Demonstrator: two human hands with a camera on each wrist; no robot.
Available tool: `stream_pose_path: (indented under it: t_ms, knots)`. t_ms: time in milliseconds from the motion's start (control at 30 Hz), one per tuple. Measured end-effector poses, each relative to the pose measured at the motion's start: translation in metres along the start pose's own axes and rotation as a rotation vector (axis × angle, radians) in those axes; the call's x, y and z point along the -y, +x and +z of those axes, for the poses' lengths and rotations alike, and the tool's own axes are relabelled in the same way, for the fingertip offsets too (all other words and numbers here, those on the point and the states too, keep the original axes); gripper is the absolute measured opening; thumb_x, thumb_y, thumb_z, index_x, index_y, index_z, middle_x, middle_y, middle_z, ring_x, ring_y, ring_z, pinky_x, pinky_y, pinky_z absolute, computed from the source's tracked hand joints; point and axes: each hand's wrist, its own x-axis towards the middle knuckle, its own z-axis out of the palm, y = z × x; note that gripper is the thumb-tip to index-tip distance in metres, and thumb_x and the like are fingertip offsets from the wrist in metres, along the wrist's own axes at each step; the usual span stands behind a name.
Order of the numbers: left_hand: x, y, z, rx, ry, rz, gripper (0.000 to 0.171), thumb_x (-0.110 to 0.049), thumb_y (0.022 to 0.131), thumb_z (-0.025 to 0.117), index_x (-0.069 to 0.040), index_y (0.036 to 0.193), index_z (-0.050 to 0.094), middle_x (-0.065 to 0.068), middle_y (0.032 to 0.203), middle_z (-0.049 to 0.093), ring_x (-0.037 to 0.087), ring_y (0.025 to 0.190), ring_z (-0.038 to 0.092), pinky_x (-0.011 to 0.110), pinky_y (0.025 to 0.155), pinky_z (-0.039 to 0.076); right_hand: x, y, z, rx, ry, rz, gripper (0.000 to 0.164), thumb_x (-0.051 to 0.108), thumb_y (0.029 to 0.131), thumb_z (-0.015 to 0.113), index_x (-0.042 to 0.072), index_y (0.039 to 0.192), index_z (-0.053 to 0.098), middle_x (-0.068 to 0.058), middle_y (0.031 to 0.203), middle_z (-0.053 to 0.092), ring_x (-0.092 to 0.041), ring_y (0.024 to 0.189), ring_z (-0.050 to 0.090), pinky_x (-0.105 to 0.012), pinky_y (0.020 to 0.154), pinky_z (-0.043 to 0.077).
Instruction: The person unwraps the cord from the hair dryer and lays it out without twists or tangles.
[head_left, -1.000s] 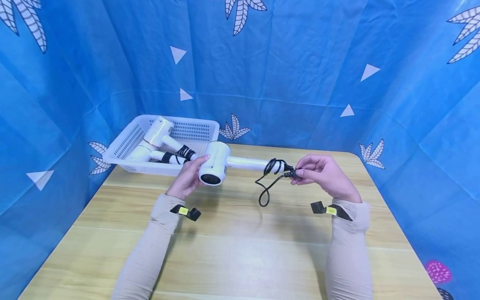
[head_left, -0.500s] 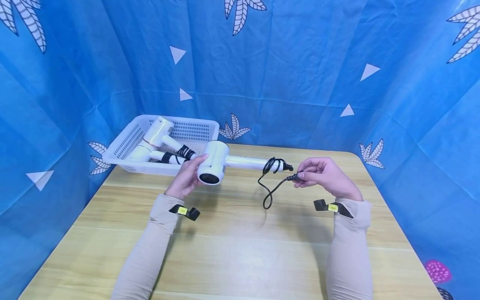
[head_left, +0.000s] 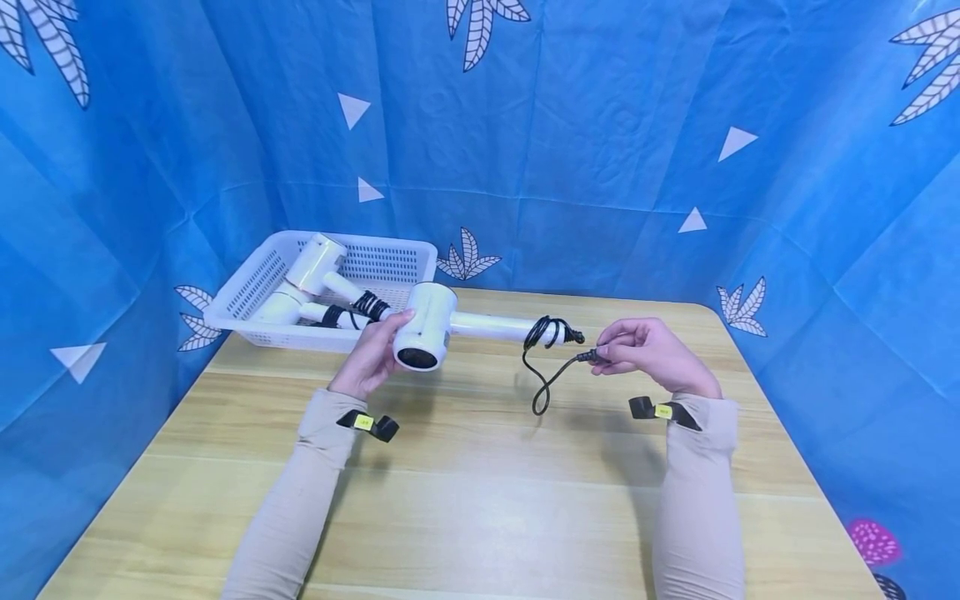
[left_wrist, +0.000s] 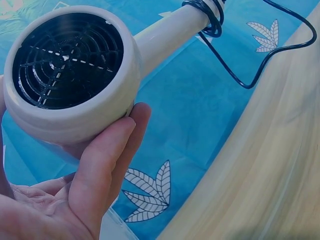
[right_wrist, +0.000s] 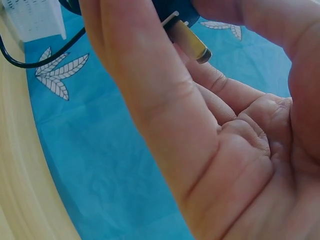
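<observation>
A white hair dryer (head_left: 424, 321) is held above the table by my left hand (head_left: 369, 360), whose fingers grip its barrel. In the left wrist view the dark round grille (left_wrist: 67, 60) faces the camera, with the thumb and fingers around the barrel. The handle (head_left: 495, 326) points right, and black cord (head_left: 549, 332) is wound around its end. A loose length of cord hangs in a loop below. My right hand (head_left: 652, 357) pinches the black plug (head_left: 592, 356) at the cord's end. One metal prong (right_wrist: 192, 42) shows between the fingers in the right wrist view.
At the back left stands a white perforated basket (head_left: 258, 332). Inside it lie two more white hair dryers (head_left: 318, 262) with black cords wound on their handles. A blue patterned curtain (head_left: 600, 125) surrounds the wooden table (head_left: 480, 500) at the back and sides.
My right hand has drawn the plug slightly away from the handle's end, so a gap now shows between them. The left hand and hair dryer have barely moved.
</observation>
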Motion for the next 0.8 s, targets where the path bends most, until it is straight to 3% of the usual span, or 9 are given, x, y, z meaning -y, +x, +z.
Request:
stream_pose_path:
  t_ms: [333, 500, 800]
  knots:
    - [-0.001, 0.000, 0.002, 0.002, 0.004, 0.000, 0.033, -0.031, 0.104, 0.055, -0.005, 0.124, 0.055, -0.002, 0.090, 0.075, 0.010, 0.077, 0.075, 0.025, 0.065, 0.065, -0.003, -0.002, -0.007, -0.066, -0.011, 0.032, 0.029, 0.002, 0.099, 0.062, -0.018, 0.120, 0.053, -0.016, 0.100, 0.079, -0.020, 0.089, 0.080, -0.041, 0.091, 0.064]
    - [0.000, -0.001, 0.001, 0.001, 0.006, -0.001, 0.035, -0.032, 0.104, 0.057, -0.004, 0.124, 0.055, -0.002, 0.091, 0.075, 0.010, 0.077, 0.075, 0.025, 0.065, 0.065, -0.006, -0.003, -0.011, -0.125, 0.008, 0.022, 0.029, 0.002, 0.099, 0.063, -0.016, 0.120, 0.054, -0.009, 0.096, 0.081, -0.018, 0.088, 0.080, -0.033, 0.087, 0.065]
    - [0.000, 0.000, 0.001, 0.012, -0.007, 0.008, 0.033, -0.032, 0.104, 0.056, -0.005, 0.122, 0.055, -0.002, 0.091, 0.076, 0.010, 0.078, 0.076, 0.026, 0.066, 0.066, -0.005, -0.004, -0.014, -0.268, 0.180, -0.062, 0.023, 0.002, 0.099, 0.065, -0.014, 0.114, 0.057, -0.003, 0.095, 0.080, -0.017, 0.087, 0.080, -0.030, 0.087, 0.064]
